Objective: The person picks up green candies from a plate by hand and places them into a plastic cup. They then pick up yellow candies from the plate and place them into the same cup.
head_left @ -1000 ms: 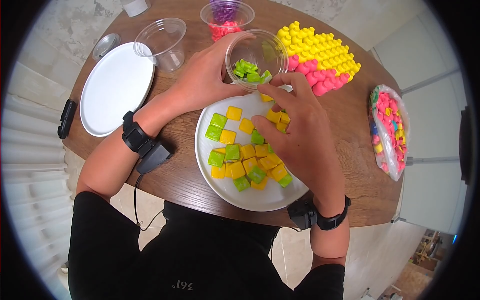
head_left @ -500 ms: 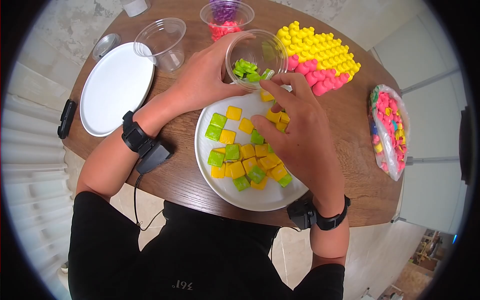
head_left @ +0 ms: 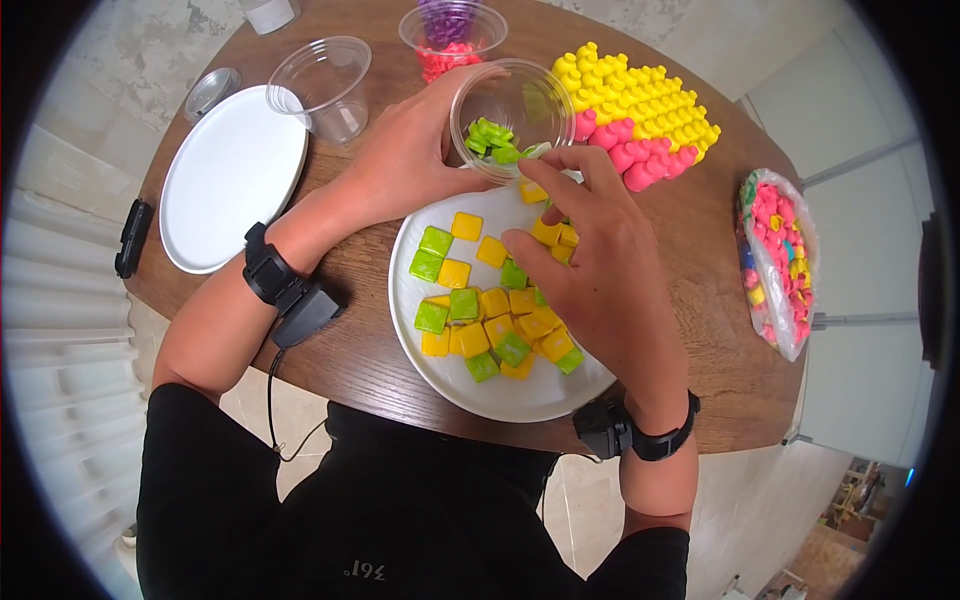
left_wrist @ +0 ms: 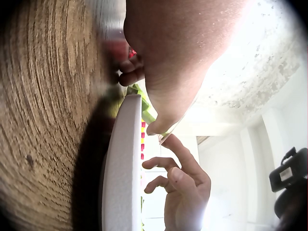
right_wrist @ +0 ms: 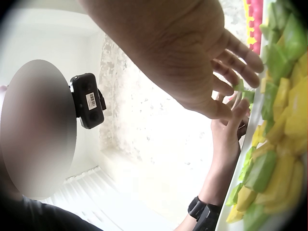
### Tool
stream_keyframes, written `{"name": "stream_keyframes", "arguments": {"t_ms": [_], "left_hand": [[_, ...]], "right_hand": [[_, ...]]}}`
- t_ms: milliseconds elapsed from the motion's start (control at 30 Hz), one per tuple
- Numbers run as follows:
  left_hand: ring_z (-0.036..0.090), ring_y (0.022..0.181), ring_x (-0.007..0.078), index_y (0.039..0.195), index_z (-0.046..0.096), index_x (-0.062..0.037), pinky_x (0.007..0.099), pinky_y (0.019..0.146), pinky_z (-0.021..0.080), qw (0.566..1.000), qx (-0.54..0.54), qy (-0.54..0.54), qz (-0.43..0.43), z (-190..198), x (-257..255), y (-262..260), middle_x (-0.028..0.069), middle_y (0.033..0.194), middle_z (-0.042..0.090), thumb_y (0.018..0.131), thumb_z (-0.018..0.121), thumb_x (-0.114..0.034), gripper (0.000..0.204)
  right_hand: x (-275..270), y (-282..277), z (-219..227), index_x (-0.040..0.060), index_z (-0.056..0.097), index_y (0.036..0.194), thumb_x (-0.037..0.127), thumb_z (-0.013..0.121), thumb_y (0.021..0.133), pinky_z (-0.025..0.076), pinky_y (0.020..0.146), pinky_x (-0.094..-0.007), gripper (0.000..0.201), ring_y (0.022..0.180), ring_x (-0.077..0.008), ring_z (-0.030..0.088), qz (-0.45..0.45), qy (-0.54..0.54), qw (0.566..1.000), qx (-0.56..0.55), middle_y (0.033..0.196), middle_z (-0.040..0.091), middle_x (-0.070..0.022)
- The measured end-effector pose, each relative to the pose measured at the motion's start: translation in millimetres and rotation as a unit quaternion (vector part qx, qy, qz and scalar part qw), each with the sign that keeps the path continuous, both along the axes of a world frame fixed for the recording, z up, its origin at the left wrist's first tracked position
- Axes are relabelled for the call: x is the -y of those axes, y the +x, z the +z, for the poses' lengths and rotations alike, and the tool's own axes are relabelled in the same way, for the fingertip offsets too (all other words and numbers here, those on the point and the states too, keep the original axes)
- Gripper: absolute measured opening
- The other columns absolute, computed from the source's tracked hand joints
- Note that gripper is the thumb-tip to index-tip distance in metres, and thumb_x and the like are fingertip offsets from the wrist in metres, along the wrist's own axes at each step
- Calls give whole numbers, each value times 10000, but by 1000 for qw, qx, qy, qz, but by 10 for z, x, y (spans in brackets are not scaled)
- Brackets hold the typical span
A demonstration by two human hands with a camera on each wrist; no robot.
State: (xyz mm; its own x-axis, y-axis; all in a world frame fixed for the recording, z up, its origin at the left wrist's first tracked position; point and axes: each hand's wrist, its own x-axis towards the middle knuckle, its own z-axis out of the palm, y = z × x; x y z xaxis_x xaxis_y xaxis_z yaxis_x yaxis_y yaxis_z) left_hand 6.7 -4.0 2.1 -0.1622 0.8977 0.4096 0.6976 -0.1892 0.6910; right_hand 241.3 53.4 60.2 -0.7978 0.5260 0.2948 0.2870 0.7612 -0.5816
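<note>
My left hand (head_left: 410, 155) grips a clear plastic cup (head_left: 550, 118), its mouth tilted toward me over the far edge of a white plate (head_left: 408, 330). Several green pieces (head_left: 490, 138) lie inside the cup. On the plate are many small glossy square pieces, some yellow (head_left: 467, 226), some green (head_left: 436, 240), partly heaped. My right hand (head_left: 610, 240) hovers above the plate's right side, index fingertip right at the cup's near rim beside a green piece. Thumb and index stand apart, and the other fingers are loosely bent. In the right wrist view, heaped pieces (right_wrist: 262, 173) line the plate.
An oval white plate (head_left: 235, 180) and another clear cup (head_left: 345, 110) stand at the left. Behind my left hand is a cup with red and purple things (head_left: 450, 62). Yellow and pink bottle-shaped pieces (head_left: 640, 105) stand in rows; a plastic bag of colourful pieces (head_left: 778, 265) lies right.
Both hands stay almost still. The green piece by my right index fingertip has shifted slightly at the cup's rim.
</note>
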Motion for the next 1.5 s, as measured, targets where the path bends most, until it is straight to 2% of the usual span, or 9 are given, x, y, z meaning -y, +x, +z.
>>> {"name": "stream_keyframes", "arguments": {"t_ms": [233,300,433,500,767,833,900,1133,1500], "left_hand": [[573,1455,270,1602,465,-82,406,1217,455,1000,-2,-3,-2,2,-2,-5,142,1553,600,727,912,-46,984],[572,1457,270,1603,464,-81,407,1218,454,1000,1,-6,-1,9,0,-1,142,1556,598,727,910,-43,983],[569,1459,269,1604,462,-79,408,1221,451,1000,1,-5,-3,9,1,1,143,1562,592,730,907,-36,982],[568,1460,269,1605,462,-79,407,1222,450,1000,1,-7,-2,14,4,0,144,1564,590,731,907,-36,981],[560,1467,267,1605,459,-76,403,1226,446,1000,6,-13,1,-12,-7,-5,145,1565,585,735,905,-30,979],[742,1135,322,1576,493,-133,384,870,608,998,-34,61,1,-92,-41,-45,158,1466,662,714,934,-220,972],[734,1162,333,1574,494,-133,395,896,606,999,-30,46,3,-68,-28,-39,161,1468,660,715,934,-218,969],[674,1291,389,1559,504,-132,453,1034,570,998,-36,52,4,-72,-32,-31,176,1468,654,719,935,-221,948],[692,1253,383,1551,508,-138,447,1011,578,998,-41,57,5,-68,-31,-30,182,1445,665,721,935,-238,939]], "right_hand": [[2,2,3,-18,702,1295,156,791,891,582,817,-458,449,908,-358,725,2,-7,1000,6,1313,620,-154],[14,3,28,4,699,1357,92,793,871,577,887,-382,503,951,-253,707,-8,-29,999,26,1331,625,-135],[17,2,20,5,701,1351,90,793,871,578,886,-382,496,953,-255,708,-8,-31,999,25,1329,624,-133],[5,-1,-8,-10,705,1290,151,793,891,582,817,-454,440,908,-351,726,2,-10,1000,3,1313,618,-148],[17,3,12,5,702,1320,128,795,882,582,851,-419,465,933,-308,722,-4,-17,1000,18,1327,621,-138],[20,1,14,16,700,1348,106,796,875,581,889,-386,491,959,-266,716,-10,-26,999,27,1343,625,-129],[11,0,-4,-4,702,1294,150,795,888,586,813,-451,445,906,-349,728,1,-5,1000,7,1307,615,-142],[7,5,-15,4,707,1290,149,794,888,587,813,-449,436,913,-345,729,3,-3,1000,10,1309,612,-134],[13,7,-19,57,724,1284,151,792,895,587,805,-450,406,895,-340,729,8,-2,1000,11,1325,601,-133]]}}
